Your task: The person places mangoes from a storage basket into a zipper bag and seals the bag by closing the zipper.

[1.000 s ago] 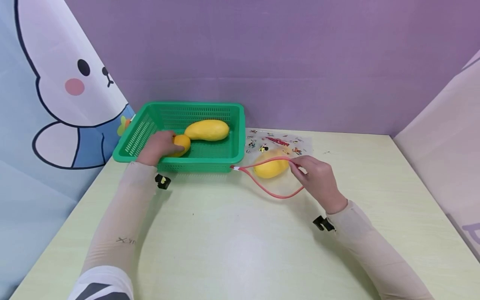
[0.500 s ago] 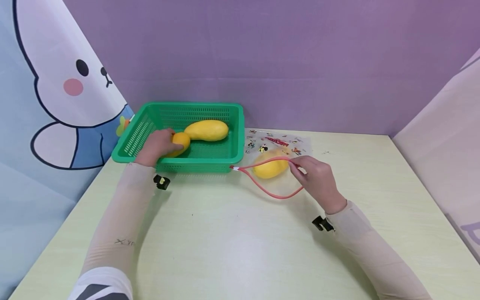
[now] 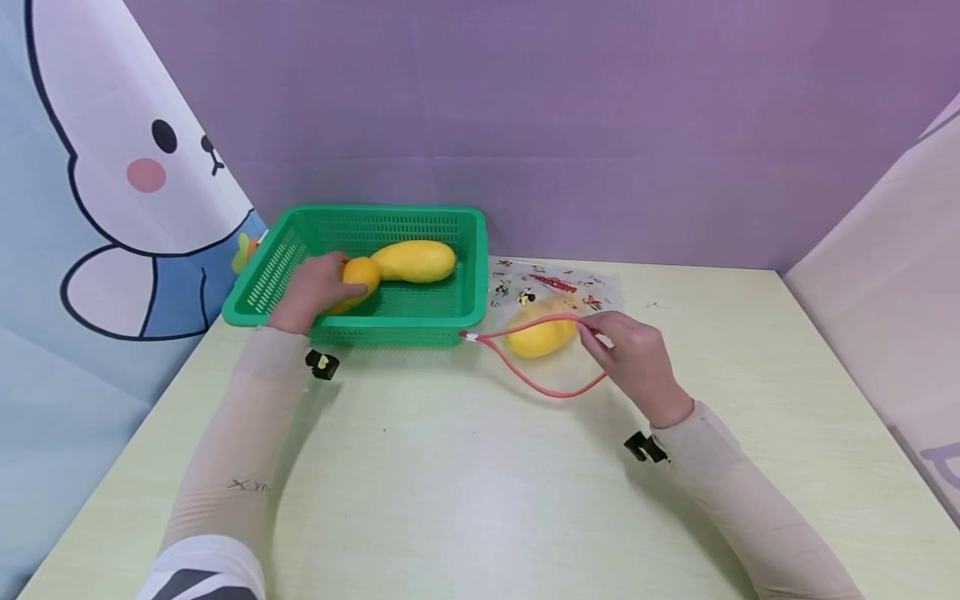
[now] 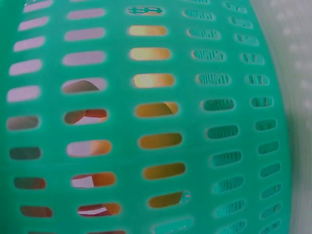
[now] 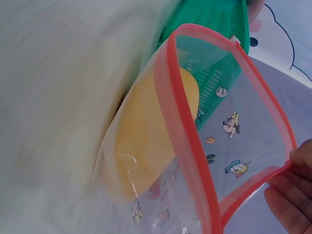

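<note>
My left hand point(image 3: 311, 287) reaches over the near left rim of the green basket point(image 3: 397, 322) and grips a yellow mango point(image 3: 362, 277), fingers partly hidden behind it. Another mango point(image 3: 416, 262) lies in the basket behind the held one. In the left wrist view, yellow patches show through the slots of the basket wall point(image 4: 122, 126). My right hand point(image 3: 633, 354) pinches the red zip edge of a clear printed zip bag point(image 3: 558, 286), pulling its mouth wide. Inside that bag lies a third mango point(image 5: 146, 131), close to the mouth in the right wrist view.
The bag lies on the pale table point(image 3: 465, 467), right beside the basket. A purple backdrop point(image 3: 562, 125) hangs behind the table, and a rabbit-print cloth point(image 3: 112, 275) stands at the left. A white zip slider point(image 5: 235, 40) sits on the bag's red edge.
The mango in my left hand has risen slightly inside the basket, its rounded end now higher. The right hand and the bag's mouth have stayed put.
</note>
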`<state>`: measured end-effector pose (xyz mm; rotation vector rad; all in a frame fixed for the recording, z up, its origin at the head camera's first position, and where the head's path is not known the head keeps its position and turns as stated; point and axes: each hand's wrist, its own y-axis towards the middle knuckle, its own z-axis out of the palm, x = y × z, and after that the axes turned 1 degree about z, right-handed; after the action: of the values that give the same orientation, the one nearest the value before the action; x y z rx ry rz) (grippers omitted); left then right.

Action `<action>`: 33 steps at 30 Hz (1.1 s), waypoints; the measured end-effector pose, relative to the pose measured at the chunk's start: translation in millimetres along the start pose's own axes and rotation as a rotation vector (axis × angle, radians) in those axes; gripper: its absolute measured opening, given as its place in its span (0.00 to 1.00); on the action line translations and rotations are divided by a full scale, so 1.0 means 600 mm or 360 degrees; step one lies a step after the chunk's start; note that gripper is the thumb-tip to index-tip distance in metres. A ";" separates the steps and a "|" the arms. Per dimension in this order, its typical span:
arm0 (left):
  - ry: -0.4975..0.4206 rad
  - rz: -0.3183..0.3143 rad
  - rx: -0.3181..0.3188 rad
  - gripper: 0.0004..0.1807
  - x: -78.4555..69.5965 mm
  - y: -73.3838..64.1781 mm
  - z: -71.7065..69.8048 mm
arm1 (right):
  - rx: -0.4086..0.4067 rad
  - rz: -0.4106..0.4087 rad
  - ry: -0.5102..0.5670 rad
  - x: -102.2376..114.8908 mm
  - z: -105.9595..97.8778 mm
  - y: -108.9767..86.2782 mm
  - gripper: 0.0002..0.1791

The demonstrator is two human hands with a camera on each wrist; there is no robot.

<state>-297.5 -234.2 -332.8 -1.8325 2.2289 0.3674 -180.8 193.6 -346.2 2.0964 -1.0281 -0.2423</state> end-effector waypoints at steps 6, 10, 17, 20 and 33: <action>-0.0016 0.0008 -0.0054 0.35 -0.002 0.001 -0.001 | -0.0008 -0.0005 0.0000 0.000 0.000 0.001 0.09; -0.0021 0.0037 -0.0085 0.33 -0.008 0.000 -0.005 | -0.0007 -0.0003 0.0008 -0.001 0.002 0.000 0.09; -0.0008 0.0074 -0.0152 0.33 -0.018 0.001 -0.008 | -0.0013 -0.0002 0.0005 -0.001 0.002 0.000 0.09; 0.0006 0.0085 -0.0184 0.34 -0.020 0.002 -0.009 | -0.0018 -0.0006 0.0008 -0.001 0.002 0.000 0.09; 0.0002 0.0131 -0.0262 0.34 -0.034 -0.010 -0.023 | -0.0042 -0.0020 0.0017 0.002 0.001 0.001 0.09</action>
<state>-288.0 -221.1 -313.5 -1.8221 2.3432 0.5813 -181.0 192.1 -346.2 2.0785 -1.0006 -0.2492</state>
